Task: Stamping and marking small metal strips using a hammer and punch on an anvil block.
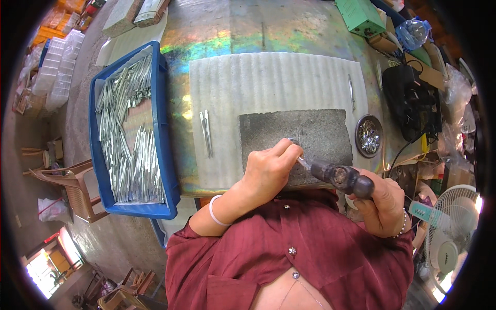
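Note:
My left hand point(269, 173) is closed over a dark grey slab point(289, 121), pinching a thin shiny metal piece point(304, 163) whose kind is mostly hidden by the fingers. In my right hand point(385, 201) is a ball-peen hammer point(341, 177), its dark head close to the metal piece; the handle is hidden. Under the slab lies a white foam sheet point(268, 77). Two slim metal sticks point(205, 133) lie on the foam to the left, and a slender metal tool point(351, 94) to the right. Beside the slab sits a round dish point(357, 142) of small shiny parts.
A blue tray point(172, 124) full of slim metal sticks stands at the left. A green box point(360, 18) is at the far right, with a black device point(408, 98) and its cable nearer. Past the table are a fan point(450, 232) and a chair point(77, 188).

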A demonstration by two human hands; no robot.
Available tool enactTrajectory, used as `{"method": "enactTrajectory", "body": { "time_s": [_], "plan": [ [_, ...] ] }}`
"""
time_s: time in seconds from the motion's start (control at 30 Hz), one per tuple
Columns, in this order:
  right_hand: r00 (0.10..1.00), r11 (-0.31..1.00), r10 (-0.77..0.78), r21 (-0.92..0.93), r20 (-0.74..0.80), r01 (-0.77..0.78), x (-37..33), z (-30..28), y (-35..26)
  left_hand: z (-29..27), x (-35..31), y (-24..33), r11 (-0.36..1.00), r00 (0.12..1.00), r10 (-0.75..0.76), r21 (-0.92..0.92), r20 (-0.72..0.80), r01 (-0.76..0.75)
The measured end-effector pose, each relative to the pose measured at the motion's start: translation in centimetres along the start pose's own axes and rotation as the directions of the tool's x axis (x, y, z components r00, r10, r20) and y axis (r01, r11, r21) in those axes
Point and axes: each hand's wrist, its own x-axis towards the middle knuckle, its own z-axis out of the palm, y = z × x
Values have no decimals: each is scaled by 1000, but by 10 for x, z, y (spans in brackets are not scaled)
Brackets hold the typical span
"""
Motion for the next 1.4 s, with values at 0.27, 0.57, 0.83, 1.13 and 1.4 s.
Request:
{"method": "enactTrajectory", "body": {
  "time_s": [0.27, 0.57, 0.83, 1.13, 1.4],
  "plan": [
    [1000, 999, -17, 27, 1, 17, 3, 8, 3, 0, 0, -2, 1000, 1000, 11, -10, 11, -11],
    [844, 899, -183, 261, -504, 351, -55, -4, -16, 4, 4, 2, 998, 1000, 9, -57, 13, -8],
    [994, 889, 69, -447, -85, -100, -15, -25, -56, 1, -1, -3, 999, 999, 28, 20, 24, -28],
    [999, 953, -23, -302, -44, 9, -6, -10, -17, -4, -1, -2, 999, 999, -33, -2, 18, 33],
    [959, 944, 168, -243, -226, -223, 0, 36, 45, -45, 6, 0, -264, 803, -431, -909, 411, 324]
  ]
}}
